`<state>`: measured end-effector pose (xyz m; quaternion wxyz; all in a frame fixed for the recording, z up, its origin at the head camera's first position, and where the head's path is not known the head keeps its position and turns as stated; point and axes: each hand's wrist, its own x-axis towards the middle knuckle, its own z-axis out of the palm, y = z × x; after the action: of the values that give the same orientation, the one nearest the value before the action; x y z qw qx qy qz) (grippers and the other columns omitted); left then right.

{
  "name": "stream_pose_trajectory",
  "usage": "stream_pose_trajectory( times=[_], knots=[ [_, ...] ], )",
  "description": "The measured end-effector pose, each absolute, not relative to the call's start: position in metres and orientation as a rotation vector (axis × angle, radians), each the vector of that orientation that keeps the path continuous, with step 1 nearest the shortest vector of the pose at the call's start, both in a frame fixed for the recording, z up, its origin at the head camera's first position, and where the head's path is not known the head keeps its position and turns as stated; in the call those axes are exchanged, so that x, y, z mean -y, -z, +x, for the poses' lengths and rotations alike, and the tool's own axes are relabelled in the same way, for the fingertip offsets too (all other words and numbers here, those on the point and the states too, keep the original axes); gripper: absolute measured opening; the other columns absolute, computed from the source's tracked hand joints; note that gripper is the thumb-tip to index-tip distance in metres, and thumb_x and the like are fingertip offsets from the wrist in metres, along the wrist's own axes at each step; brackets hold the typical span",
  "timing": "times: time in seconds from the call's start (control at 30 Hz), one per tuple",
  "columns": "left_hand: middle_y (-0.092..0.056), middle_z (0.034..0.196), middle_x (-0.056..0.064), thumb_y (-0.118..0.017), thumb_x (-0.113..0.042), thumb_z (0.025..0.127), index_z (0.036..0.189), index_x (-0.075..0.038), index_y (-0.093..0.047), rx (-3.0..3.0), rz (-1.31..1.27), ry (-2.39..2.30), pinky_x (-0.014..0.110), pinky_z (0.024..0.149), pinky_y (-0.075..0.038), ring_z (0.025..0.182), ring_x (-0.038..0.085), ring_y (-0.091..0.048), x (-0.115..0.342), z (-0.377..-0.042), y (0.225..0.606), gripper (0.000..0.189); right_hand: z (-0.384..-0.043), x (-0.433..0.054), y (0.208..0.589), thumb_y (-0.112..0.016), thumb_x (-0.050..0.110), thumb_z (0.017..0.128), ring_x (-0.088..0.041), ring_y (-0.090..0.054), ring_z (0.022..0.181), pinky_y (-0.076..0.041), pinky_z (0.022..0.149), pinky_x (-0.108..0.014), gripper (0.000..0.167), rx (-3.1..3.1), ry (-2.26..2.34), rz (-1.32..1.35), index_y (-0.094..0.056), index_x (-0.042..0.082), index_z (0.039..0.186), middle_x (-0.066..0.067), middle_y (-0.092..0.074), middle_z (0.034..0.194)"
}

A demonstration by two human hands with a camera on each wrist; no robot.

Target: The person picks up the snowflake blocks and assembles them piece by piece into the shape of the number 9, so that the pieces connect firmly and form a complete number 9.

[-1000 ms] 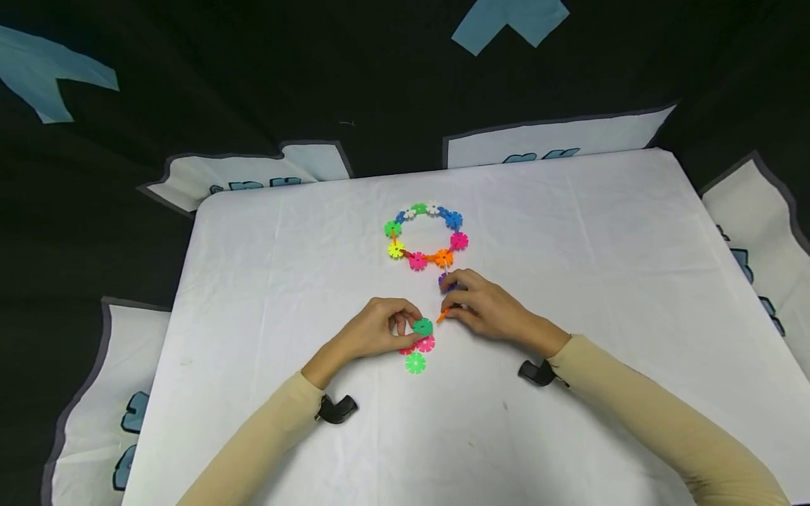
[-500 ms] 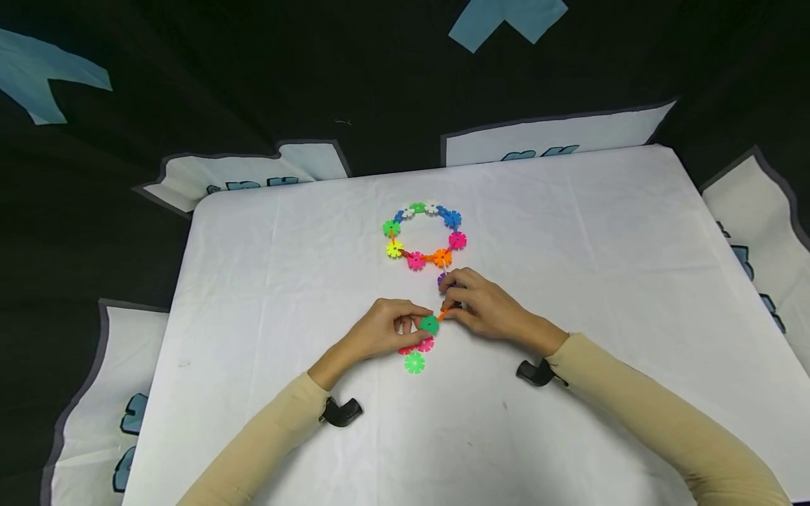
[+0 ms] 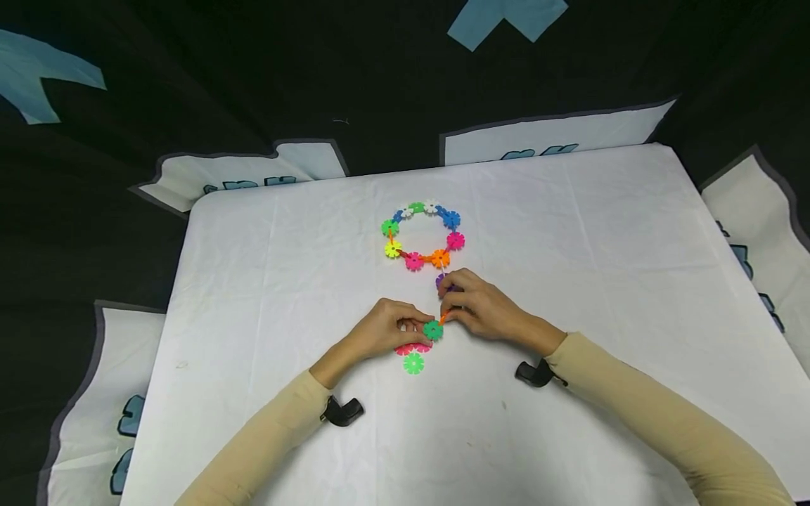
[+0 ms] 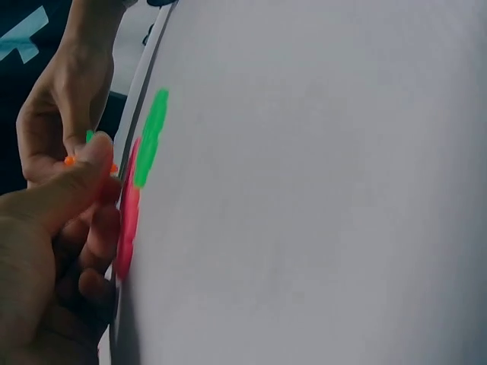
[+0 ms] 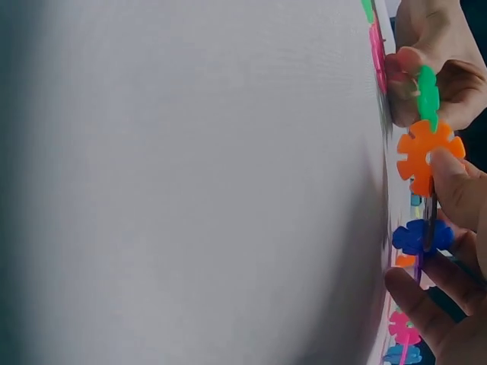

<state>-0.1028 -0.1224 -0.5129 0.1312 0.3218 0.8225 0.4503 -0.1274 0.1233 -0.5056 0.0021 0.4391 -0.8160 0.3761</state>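
Observation:
In the head view my left hand pinches a green notched flower disc between thumb and fingertips. My right hand pinches an orange notched disc, seen nearly edge-on from the head. The green disc's edge meets the orange disc's rim, the two crosswise in the right wrist view. Beyond the orange one, a dark disc and a blue disc run along under the right fingers. A purple disc shows by the right fingertips, in line with a ring of joined coloured discs.
Loose pink-red discs lie partly beneath the left hand, with a light green disc just in front. A white cloth covers the table; dark fabric hangs behind it. Black camera mounts sit at both wrists.
My left hand has brought the green disc rightward, from apart to meeting the orange disc. The right hand has hardly moved; the ring stays in place.

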Motion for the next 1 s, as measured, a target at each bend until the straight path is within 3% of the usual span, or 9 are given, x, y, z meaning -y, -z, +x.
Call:
stream_pose_trajectory(
  times=[0.47, 0.7, 1.0],
  knots=[
    [-0.073, 0.078, 0.003, -0.085, -0.014, 0.074, 0.1, -0.003, -0.077, -2.421, 0.831, -1.393, 0.018, 0.057, -0.051, 0.063, 0.001, -0.059, 0.11, -0.101, 0.514, 0.029, -0.13, -0.124, 0.516, -0.079, 0.007, 0.079, -0.021, -0.051, 0.112, -0.042, 0.103, -0.035, 0.014, 2.48, -1.385, 1.279, -0.068, 0.012, 0.071, -0.002, -0.062, 0.1],
    [-0.072, 0.076, 0.002, -0.086, -0.015, 0.074, 0.1, -0.003, -0.077, -2.421, 0.834, -1.387, 0.018, 0.054, -0.049, 0.06, 0.001, -0.056, 0.103, -0.106, 0.514, 0.03, -0.129, -0.127, 0.515, -0.079, 0.003, 0.077, -0.023, -0.051, 0.111, -0.041, 0.101, -0.033, 0.015, 2.445, -1.454, 1.216, -0.067, 0.011, 0.07, -0.005, -0.063, 0.1],
    [-0.059, 0.092, -0.001, -0.084, -0.024, 0.077, 0.114, -0.009, -0.07, -2.517, 0.927, -1.098, 0.023, 0.073, -0.046, 0.082, 0.011, -0.052, 0.131, -0.102, 0.504, 0.042, -0.127, -0.132, 0.508, -0.077, 0.014, 0.084, -0.022, -0.05, 0.123, -0.043, 0.105, -0.037, 0.006, 2.631, -1.27, 1.271, -0.071, 0.015, 0.083, -0.004, -0.062, 0.116]
  ],
)
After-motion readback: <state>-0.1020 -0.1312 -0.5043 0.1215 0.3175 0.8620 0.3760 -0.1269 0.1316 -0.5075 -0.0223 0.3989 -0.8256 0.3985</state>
